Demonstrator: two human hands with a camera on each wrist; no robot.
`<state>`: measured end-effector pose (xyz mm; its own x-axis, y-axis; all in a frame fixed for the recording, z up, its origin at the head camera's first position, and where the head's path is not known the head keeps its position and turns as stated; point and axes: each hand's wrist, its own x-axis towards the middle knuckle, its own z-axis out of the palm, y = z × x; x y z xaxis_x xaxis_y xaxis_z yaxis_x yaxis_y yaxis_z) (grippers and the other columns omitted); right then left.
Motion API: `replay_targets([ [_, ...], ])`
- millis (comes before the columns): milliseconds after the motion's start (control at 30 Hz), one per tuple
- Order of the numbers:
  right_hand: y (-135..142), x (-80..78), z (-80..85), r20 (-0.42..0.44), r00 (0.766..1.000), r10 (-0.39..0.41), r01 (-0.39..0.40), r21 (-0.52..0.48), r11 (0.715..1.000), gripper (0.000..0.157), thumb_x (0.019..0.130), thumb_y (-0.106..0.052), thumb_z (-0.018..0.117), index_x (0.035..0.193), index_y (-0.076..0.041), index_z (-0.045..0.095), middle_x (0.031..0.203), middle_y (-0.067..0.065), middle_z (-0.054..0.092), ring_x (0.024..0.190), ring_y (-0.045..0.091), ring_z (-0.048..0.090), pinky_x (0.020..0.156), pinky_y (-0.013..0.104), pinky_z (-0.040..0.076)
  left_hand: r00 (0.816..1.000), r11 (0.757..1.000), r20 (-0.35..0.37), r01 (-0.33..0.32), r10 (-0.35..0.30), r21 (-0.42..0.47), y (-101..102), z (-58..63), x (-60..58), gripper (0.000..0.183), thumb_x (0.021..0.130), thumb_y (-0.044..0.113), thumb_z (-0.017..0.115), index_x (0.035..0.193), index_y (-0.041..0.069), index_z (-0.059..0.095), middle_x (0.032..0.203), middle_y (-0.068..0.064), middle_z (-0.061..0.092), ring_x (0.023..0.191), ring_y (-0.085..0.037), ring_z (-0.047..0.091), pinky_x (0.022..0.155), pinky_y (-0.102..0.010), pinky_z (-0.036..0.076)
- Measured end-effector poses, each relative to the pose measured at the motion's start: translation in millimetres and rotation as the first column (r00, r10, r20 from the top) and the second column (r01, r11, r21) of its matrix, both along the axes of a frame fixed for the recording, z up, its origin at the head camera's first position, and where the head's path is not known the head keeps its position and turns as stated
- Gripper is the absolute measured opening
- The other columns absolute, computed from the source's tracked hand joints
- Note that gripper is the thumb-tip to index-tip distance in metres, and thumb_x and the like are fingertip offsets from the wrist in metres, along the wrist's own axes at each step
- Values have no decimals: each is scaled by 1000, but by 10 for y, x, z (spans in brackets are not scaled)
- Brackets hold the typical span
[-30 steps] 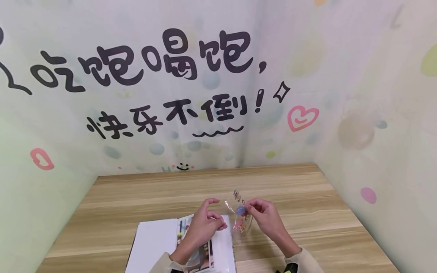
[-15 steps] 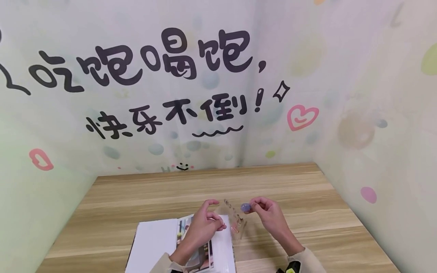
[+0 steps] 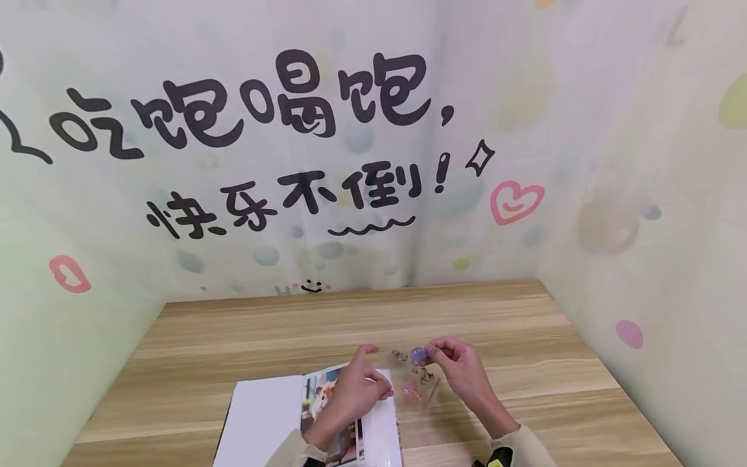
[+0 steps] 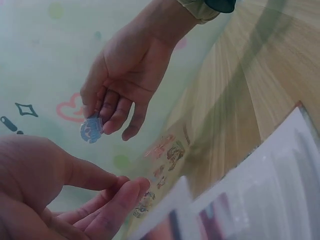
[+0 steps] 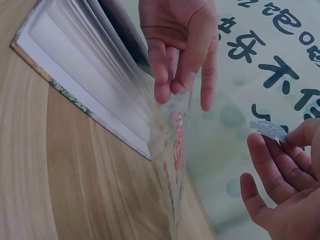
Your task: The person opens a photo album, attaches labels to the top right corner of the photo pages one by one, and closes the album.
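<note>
In the head view my right hand (image 3: 461,371) pinches a small round blue sticker (image 3: 419,354) between thumb and fingertip. The left wrist view shows pale lettering on that blue sticker (image 4: 91,131). My left hand (image 3: 357,394) pinches the edge of a clear sticker sheet (image 4: 167,155), its index finger stretched out. Pink and brown printed stickers dot the sheet (image 5: 176,145), which hangs below the left fingertips in the right wrist view. Under the left hand lies an open photo album (image 3: 262,415), partly covered by the hand and forearm.
A hamster photo (image 3: 321,397) shows in the album's sleeve beside a white page. The album rests on a wood-grain table (image 3: 508,383). Behind the table stands a pale curtain (image 3: 373,259) with dark lettering and hearts.
My right hand has drawn the blue sticker away from the clear sheet, a little to the right. The sheet has tilted, and my left hand has shifted slightly right.
</note>
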<state>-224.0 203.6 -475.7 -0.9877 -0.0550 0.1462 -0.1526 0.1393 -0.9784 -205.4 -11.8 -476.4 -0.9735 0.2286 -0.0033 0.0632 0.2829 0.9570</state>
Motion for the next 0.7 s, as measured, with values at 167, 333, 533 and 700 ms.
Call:
replay_targets([
  [167,-14,-13,-5,49,998,-26,26,-10,1000,12,96,-4,61,96,7,68,84,15,73,75,17,71,80,31,57,1000,1000,13,8,-8,9,69,-30,-14,65,80,-8,67,138,-4,40,80,-15,72,65,-21,69,57,-24,52],
  [333,-5,-21,-13,86,996,-35,38,-40,998,13,95,-3,62,97,9,66,88,20,72,74,16,70,80,36,58,999,999,8,43,-43,1,144,-61,-32,65,79,-8,66,138,-5,40,81,-15,72,67,-24,69,56,-26,51],
  [533,31,-34,-23,102,993,-52,54,-19,998,14,96,-6,62,97,7,67,87,18,72,74,16,70,72,29,55,992,994,62,114,-113,-4,243,-96,-51,64,79,-12,61,138,-4,38,83,-16,72,69,-25,68,56,-25,50],
  [700,63,-43,-26,103,993,-63,63,5,998,14,97,-8,62,98,5,68,87,16,73,76,16,70,65,25,51,988,991,77,137,-136,-5,277,-106,-70,62,80,-13,59,137,-5,39,81,-17,71,68,-25,69,56,-24,50],
])
